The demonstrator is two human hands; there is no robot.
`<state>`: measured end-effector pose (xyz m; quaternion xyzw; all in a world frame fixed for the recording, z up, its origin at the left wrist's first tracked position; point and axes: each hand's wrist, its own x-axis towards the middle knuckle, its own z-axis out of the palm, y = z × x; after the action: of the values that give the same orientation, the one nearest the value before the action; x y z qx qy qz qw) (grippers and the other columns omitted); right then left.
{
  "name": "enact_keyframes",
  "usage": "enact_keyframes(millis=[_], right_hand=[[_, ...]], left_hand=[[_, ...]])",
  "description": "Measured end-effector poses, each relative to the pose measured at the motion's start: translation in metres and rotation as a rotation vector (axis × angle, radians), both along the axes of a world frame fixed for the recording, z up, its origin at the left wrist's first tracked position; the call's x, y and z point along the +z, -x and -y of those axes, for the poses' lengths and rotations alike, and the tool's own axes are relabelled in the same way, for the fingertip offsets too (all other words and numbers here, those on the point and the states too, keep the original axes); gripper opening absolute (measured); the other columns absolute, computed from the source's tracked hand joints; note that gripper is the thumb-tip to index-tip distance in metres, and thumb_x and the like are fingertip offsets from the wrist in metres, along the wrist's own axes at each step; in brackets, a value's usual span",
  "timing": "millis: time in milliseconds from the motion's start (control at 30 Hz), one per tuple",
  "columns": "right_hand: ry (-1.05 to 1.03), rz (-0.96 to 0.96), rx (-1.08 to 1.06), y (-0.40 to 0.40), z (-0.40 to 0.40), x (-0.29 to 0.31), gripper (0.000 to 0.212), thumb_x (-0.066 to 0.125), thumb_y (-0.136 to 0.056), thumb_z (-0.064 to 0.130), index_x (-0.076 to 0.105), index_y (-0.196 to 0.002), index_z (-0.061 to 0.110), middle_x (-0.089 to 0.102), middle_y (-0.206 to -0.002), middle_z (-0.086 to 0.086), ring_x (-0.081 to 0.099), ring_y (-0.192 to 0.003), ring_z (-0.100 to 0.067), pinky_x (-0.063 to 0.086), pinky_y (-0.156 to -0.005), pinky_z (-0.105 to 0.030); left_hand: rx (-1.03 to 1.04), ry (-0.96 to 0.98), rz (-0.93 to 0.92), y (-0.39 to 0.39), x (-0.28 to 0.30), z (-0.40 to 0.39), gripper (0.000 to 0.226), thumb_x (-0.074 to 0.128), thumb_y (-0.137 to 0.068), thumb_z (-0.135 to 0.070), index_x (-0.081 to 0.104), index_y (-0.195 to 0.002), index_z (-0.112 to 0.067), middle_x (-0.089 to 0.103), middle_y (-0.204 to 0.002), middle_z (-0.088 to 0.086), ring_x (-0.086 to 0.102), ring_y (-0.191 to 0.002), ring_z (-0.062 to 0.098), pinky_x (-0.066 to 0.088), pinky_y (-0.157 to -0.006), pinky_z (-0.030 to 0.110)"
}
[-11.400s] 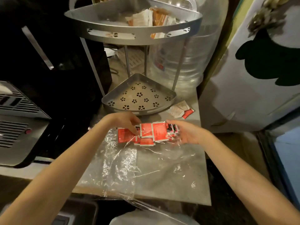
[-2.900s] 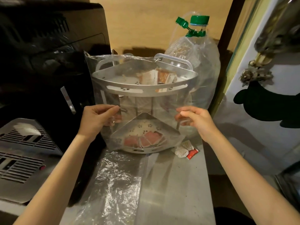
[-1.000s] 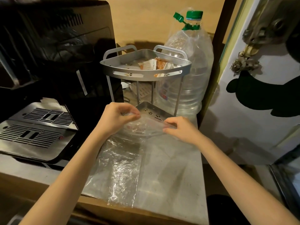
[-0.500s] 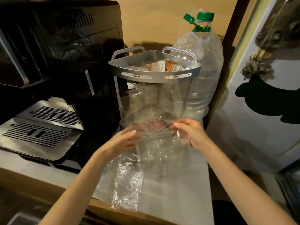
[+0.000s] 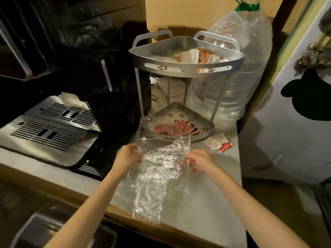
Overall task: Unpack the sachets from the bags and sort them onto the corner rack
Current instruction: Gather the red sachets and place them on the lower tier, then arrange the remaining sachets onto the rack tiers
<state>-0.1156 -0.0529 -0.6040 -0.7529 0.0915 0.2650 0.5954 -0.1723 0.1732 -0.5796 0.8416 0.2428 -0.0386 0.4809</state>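
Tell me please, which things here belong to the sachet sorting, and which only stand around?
Part of the job:
- corner rack
- red sachets on its lower shelf
- orange and white sachets on its upper shelf
- clear bag, held by left hand and right hand
- loose sachets on the counter

Only standing around:
- water bottle
- black machine

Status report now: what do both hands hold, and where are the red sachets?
Left hand and right hand grip the crinkled clear plastic bag. Red sachets lie on the metal corner rack's lower shelf. Nothing blocks.
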Motion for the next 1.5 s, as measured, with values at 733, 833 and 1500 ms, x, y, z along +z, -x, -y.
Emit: enact_keyframes(millis=[733,833,1500], right_hand=[[0.227,-0.072,0.183,0.03,-0.047,-0.032,0.017,0.066,-0.075,0.018,0.068,-0.075,0.001,0.07,-0.07,-0.016,0.066,-0.056,-0.023,0.055,-0.053,-0.029],[0.227,-0.061,0.171,0.029,-0.042,-0.03,0.026,0.067,-0.077,0.029,0.068,-0.077,0.002,0.068,-0.067,-0.013,0.063,-0.053,-0.021,0.052,-0.051,-0.026],[0.188,0.177,0.043,-0.037,0.063,-0.008,0.017,0.058,-0.087,0.01,0.064,-0.075,0.019,0.066,-0.069,-0.001,0.062,-0.055,-0.008,0.046,-0.05,-0.02]], left_hand=[[-0.623,-0.792,0.026,0.005,-0.098,0.037,0.058,-0.006,-0.087,-0.051,-0.018,-0.139,-0.03,-0.011,-0.156,-0.002,-0.022,-0.137,0.01,-0.016,-0.112,0.038],[-0.634,-0.79,0.015,0.004,-0.101,0.035,0.057,-0.006,-0.088,-0.053,-0.02,-0.138,-0.03,-0.017,-0.155,-0.002,-0.022,-0.139,0.013,-0.015,-0.113,0.039],[-0.852,-0.948,-0.171,-0.079,-0.013,0.089,0.046,0.036,-0.091,-0.044,0.05,-0.123,-0.013,0.057,-0.122,0.011,0.057,-0.108,0.029,0.045,-0.088,0.039]])
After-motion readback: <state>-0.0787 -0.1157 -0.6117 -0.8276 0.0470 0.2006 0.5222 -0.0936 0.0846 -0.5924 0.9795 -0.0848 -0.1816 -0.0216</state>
